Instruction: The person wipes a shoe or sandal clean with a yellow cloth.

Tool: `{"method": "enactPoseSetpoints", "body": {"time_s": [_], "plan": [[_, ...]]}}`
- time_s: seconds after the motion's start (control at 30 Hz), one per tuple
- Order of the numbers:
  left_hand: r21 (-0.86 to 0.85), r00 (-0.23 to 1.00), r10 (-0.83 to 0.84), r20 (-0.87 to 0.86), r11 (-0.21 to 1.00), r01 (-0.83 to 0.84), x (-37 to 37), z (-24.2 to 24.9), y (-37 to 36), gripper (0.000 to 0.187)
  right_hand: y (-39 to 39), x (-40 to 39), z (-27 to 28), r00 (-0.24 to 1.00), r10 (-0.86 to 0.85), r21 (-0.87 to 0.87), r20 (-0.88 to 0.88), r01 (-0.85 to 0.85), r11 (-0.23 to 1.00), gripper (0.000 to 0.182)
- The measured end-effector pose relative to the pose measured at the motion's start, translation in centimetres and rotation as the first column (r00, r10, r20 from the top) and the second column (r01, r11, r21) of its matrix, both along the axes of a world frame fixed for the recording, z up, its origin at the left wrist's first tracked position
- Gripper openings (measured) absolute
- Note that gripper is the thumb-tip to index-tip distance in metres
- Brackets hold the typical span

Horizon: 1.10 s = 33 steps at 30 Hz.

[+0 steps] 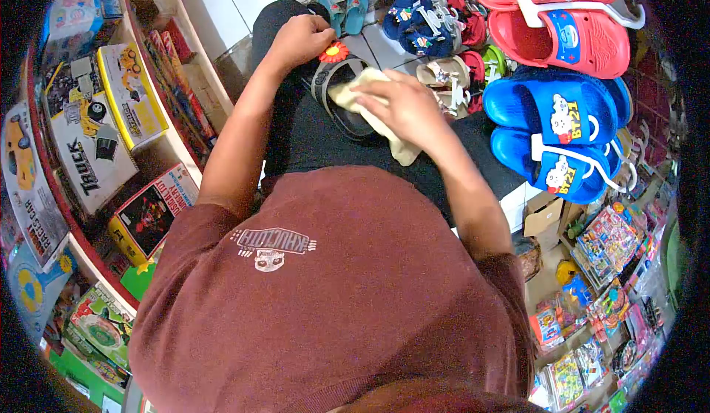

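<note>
A dark slide sandal [351, 121] with a wide strap rests across my black-trousered lap. A red-orange flower ornament [333, 51] sits at its far end. My left hand [302, 41] is closed at that end beside the flower, its fingers curled onto the sandal's edge; the fingertips are partly hidden. A pale yellow cloth [400, 144] is bunched under my right hand [399, 106], which grips it and presses it against the sandal's strap and footbed. Part of the sandal is covered by the cloth.
Boxed toys [89, 128] fill a shelf on the left. To the right hang blue slides [551, 113] and red clogs [555, 36] on white hooks. Small sandals [421, 21] stand on the tiled floor [214, 2] ahead. Packaged toys [610, 239] lie at lower right.
</note>
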State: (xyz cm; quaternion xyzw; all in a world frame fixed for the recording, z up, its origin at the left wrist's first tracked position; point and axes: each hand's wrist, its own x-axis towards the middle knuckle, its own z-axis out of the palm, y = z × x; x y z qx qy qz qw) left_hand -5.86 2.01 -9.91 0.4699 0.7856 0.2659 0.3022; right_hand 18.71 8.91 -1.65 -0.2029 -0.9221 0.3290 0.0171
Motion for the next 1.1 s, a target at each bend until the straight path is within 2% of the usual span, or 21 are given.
{"method": "enactPoseSetpoints", "body": {"time_s": [0.03,0.07,0.17,0.2,0.23,0.3,0.33,0.37,0.43,0.5,0.57,0.6,0.7,0.73,0.77,0.83,0.9,0.93,1.0,1.03,1.1], "plan": [[-0.028,1.0,-0.001,-0.025,1.0,0.0,0.1,0.4,0.1,0.031,-0.5,-1.3,0.8,0.997,-0.081,0.046,0.005,0.081,0.996,0.024],[-0.059,0.999,-0.005,-0.049,0.998,0.002,0.1,0.8,0.3,0.031,-0.6,-3.0,2.0,0.965,-0.158,-0.093,0.211,0.181,0.979,0.027],[-0.098,1.0,-0.009,-0.014,0.995,0.007,0.0,1.0,0.5,0.032,-0.9,-2.3,0.6,0.986,-0.101,-0.067,0.132,0.111,0.992,0.029],[-0.106,1.0,-0.01,0.015,0.994,0.012,0.0,0.9,0.3,0.033,-0.9,-0.9,-0.2,1.0,-0.017,-0.072,0.015,0.018,0.997,0.031],[-0.09,0.999,-0.004,0.053,0.996,0.009,-0.1,0.9,0.1,0.033,0.0,-0.2,1.5,0.984,0.15,-0.237,0.093,-0.125,0.963,0.035],[-0.053,0.991,-0.002,0.131,0.999,0.009,-0.2,1.0,0.0,0.033,1.6,0.4,3.6,0.933,0.348,-0.5,0.093,-0.258,0.827,0.032],[-0.055,0.993,0.02,0.112,0.998,-0.013,-0.3,0.5,0.1,0.033,2.1,0.8,3.3,0.933,0.36,-0.565,-0.011,-0.303,0.767,0.03],[-0.057,0.995,0.042,0.095,0.998,-0.036,-0.2,-0.4,0.1,0.033,2.5,1.4,1.9,0.941,0.336,-0.52,0.032,-0.271,0.81,0.027],[-0.073,0.998,0.031,0.048,0.997,-0.028,0.0,-0.4,0.4,0.032,2.6,0.3,1.8,0.97,0.203,-0.616,0.131,-0.08,0.784,0.026],[-0.11,0.999,-0.035,-0.015,0.993,0.033,0.0,-0.1,0.5,0.03,2.2,-0.5,0.1,1.0,0.03,-0.277,0.005,-0.028,0.96,0.025],[-0.101,1.0,-0.017,-0.011,0.995,0.015,0.1,-0.1,0.4,0.03,0.0,-1.6,-1.8,0.991,-0.12,0.03,-0.054,0.122,0.992,0.026],[-0.1,1.0,-0.011,-0.012,0.995,0.009,0.1,-0.1,0.3,0.03,-0.7,-2.0,-0.8,0.983,-0.178,-0.008,0.04,0.179,0.984,0.029],[-0.075,0.997,0.03,0.066,0.997,-0.025,-0.3,-0.5,0.1,0.031,-0.4,-0.6,-0.3,1.0,0.007,-0.14,0.013,-0.006,0.99,0.032],[-0.063,0.997,0.024,0.075,0.998,-0.019,-0.2,-0.2,0.0,0.031,-0.1,0.1,0.5,0.994,0.099,-0.312,0.042,-0.081,0.947,0.033],[-0.049,0.996,0.016,0.085,0.999,-0.011,-0.1,0.1,-0.1,0.031,0.3,0.6,1.6,0.975,0.2,-0.364,0.098,-0.152,0.919,0.033],[-0.036,0.981,0.027,0.19,0.999,-0.02,0.0,0.2,0.0,0.031,0.8,1.7,1.9,0.972,0.237,-0.519,0.006,-0.199,0.831,0.031],[-0.045,0.931,0.054,0.362,0.998,-0.041,-0.7,-0.3,0.1,0.033,0.6,2.5,0.5,0.992,0.118,-0.643,0.051,-0.057,0.763,0.034],[0.065,0.916,-0.009,0.401,0.998,-0.019,-1.5,-0.6,0.0,0.033,0.4,2.7,-0.4,0.996,0.056,-0.699,0.071,0.01,0.715,0.036],[0.276,0.877,-0.145,0.459,0.961,0.014,-2.8,-0.2,-0.4,0.034,0.4,3.1,-1.5,0.983,-0.046,-0.876,0.18,0.181,0.447,0.036],[0.035,0.576,0.067,0.815,0.986,-0.165,-2.5,0.3,-0.9,0.037,0.5,3.2,-1.9,0.968,-0.077,-0.924,0.24,0.252,0.286,0.036],[0.09,0.247,-0.04,0.968,0.977,-0.194,-2.5,1.4,-1.6,0.037,0.7,3.2,-2.2,0.965,-0.136,-0.957,0.223,0.243,0.157,0.034]]}}
